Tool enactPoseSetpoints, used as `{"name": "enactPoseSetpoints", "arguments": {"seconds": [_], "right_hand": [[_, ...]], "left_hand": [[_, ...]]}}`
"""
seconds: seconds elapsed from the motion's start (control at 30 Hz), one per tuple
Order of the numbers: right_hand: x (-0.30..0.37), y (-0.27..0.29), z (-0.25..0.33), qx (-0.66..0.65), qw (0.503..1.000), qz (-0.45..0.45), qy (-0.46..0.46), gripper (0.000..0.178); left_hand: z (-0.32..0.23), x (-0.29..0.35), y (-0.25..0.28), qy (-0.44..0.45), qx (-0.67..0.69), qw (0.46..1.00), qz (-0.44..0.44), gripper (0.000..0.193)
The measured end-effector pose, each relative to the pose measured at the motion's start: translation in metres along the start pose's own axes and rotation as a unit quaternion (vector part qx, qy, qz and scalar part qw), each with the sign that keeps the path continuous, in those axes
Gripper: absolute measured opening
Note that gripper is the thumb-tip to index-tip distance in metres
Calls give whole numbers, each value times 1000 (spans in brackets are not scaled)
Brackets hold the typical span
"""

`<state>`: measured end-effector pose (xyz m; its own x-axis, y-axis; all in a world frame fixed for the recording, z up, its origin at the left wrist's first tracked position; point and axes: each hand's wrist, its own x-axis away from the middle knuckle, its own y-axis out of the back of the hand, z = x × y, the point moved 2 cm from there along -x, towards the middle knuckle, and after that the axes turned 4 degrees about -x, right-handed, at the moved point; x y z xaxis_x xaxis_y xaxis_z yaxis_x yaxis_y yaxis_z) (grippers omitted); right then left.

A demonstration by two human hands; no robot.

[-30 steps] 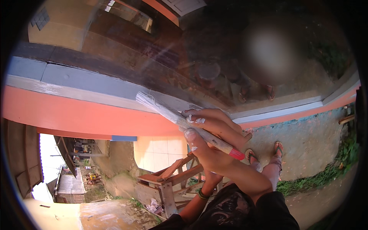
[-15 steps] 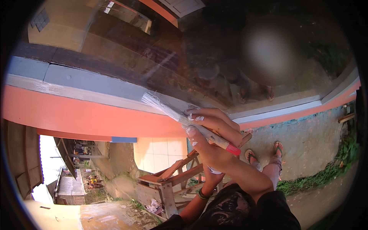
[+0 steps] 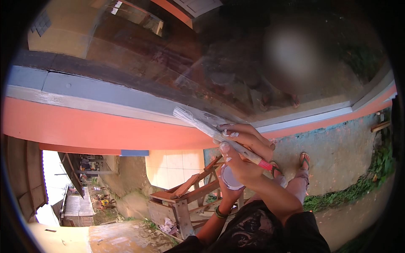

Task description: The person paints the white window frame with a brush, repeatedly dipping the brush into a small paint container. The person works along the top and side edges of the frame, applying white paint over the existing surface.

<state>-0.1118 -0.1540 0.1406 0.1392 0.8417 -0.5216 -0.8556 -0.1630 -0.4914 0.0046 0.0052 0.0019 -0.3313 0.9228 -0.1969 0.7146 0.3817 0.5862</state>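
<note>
In my right hand (image 3: 246, 168) is a paintbrush (image 3: 197, 123) with white, paint-coated bristles and a red-ended wooden handle. Thumb and fingers close around it, and white paint spots them. The bristle tips lie at the grey and white window frame (image 3: 105, 93), seemingly touching it. Lower down, my left hand (image 3: 230, 197), with a band on its wrist, grips a small round container (image 3: 230, 176) with white paint on its rim and inside. My right hand partly covers this container.
Dark window glass (image 3: 236, 55) with reflections lies beyond the frame. An orange wall (image 3: 84, 122) runs under it. A rough wooden stand (image 3: 183, 206) is close to my left arm. My sandalled feet (image 3: 304, 160) stand on concrete paving (image 3: 333, 156), bordered by green plants (image 3: 350, 189).
The brush and my right hand have shifted to the right along the frame. My left hand has risen slightly, and the container shows more from behind my right hand.
</note>
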Motion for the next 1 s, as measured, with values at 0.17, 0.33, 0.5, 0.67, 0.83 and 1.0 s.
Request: {"name": "enactPoseSetpoints", "arguments": {"seconds": [0.17, 0.33, 0.5, 0.67, 0.83, 1.0], "right_hand": [[23, 7, -28, 27, 996, -62, -57, 20], [36, 22, -25, 42, 993, -67, -85, 20], [14, 2, -6, 1, 999, -22, -30, 20], [40, 12, -38, 7, 992, -79, -95, 21], [65, 40, -53, 55, 985, -82, -142, 22], [39, 22, -28, 2, 994, -75, -76, 20]], "left_hand": [[-10, -5, -1, 9, 67, 998, -13, 105], [5, 5, 0, 21, 35, 999, -15, 106], [-1, 5, -1, 19, 31, 999, -9, 106], [-8, 4, 0, 16, 55, 998, -12, 104], [-5, 3, -1, -6, 28, 999, -18, 102], [-5, 4, -2, 17, 47, 999, -15, 103]]}}
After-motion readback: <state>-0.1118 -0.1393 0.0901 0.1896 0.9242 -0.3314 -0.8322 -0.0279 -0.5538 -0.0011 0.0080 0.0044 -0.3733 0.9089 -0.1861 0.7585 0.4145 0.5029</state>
